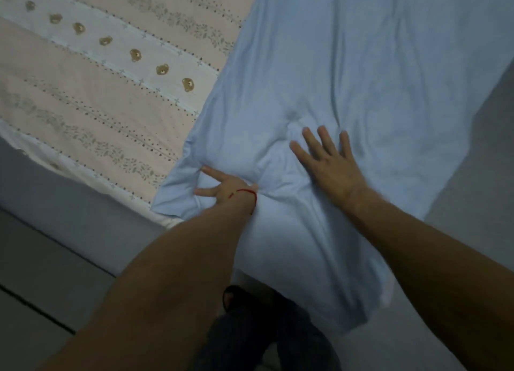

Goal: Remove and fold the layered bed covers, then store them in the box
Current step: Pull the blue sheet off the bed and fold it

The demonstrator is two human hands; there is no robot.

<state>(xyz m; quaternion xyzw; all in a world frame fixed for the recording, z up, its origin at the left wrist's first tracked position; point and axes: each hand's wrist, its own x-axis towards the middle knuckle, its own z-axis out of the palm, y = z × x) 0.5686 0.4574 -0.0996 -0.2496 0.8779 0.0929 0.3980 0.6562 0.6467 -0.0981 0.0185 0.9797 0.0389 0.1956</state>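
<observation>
Pale-blue cotton bed cover (347,78) lies over the striped pink bear-print sheet (97,92); on the cover, the right hand (331,165) presses flat, apparently smoothing a fold, while the left hand (222,188) pinches bunched cloth.

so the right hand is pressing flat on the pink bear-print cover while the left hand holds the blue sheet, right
Not quite. In the head view the right hand presses flat on the light blue sheet, not the pink bear-print cover. The left hand does hold the blue sheet.
</observation>
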